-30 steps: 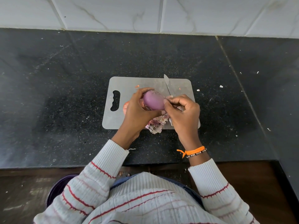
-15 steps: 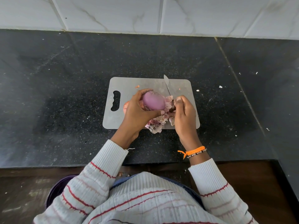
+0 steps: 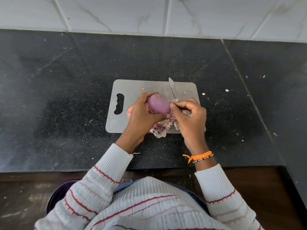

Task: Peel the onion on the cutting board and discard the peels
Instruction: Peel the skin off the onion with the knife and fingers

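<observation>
My left hand (image 3: 141, 117) holds a smooth purple onion (image 3: 158, 104) just above the grey cutting board (image 3: 149, 87). My right hand (image 3: 189, 117) pinches a thin strip of skin at the onion's right end, thumb against the onion. A heap of loose papery peels (image 3: 160, 127) lies on the board's near edge under my hands. A knife (image 3: 172, 87) lies on the board behind my hands, its blade pointing away; its handle is mostly hidden under my right hand.
An orange-pink piece (image 3: 130, 109), maybe another onion, shows left of my left hand. The board sits on a black stone counter (image 3: 66, 97) with a white tiled wall (image 3: 149, 14) behind. A dark purple bin (image 3: 56, 196) stands on the floor, lower left.
My right hand dropped to the peel heap half a second ago, then came back up to the onion's right end and pinched skin there. The onion stayed in my left hand.
</observation>
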{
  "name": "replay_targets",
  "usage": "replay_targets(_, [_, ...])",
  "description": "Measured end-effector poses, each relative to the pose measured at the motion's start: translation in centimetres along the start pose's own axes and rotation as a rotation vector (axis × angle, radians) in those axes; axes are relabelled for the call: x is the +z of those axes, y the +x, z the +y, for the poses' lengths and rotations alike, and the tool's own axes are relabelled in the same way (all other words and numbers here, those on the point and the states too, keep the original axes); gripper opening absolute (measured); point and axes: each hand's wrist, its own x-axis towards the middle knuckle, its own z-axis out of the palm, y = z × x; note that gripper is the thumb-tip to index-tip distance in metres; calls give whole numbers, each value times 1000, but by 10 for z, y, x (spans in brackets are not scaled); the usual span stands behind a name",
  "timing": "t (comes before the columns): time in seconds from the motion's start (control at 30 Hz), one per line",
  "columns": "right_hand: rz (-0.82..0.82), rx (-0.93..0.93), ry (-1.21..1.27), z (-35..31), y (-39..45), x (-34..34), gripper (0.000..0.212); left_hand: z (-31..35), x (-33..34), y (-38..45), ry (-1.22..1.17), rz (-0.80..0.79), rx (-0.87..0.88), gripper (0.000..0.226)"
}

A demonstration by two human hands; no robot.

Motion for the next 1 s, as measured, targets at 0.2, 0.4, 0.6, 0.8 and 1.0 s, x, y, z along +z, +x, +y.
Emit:
replay_targets(0.2, [-101, 111, -39, 7, 4, 1, 7, -1, 1, 0, 11, -27, -7, 73])
replay_targets(0.4, [-276, 387, 310, 3, 5, -1, 28, -3, -3, 3, 29, -21, 8, 73])
replay_targets(0.6, [-238, 368, 82, 13, 2, 7, 29, -1, -3, 2, 71, -23, 27, 74])
replay_targets(0.8, [-191, 402, 278, 11, 3, 1, 18, 1, -6, 2, 55, 4, 16, 74])
replay_targets(1.0, [-178, 605, 830, 7, 8, -5, 31, 7, -8, 0, 21, 16, -7, 76])
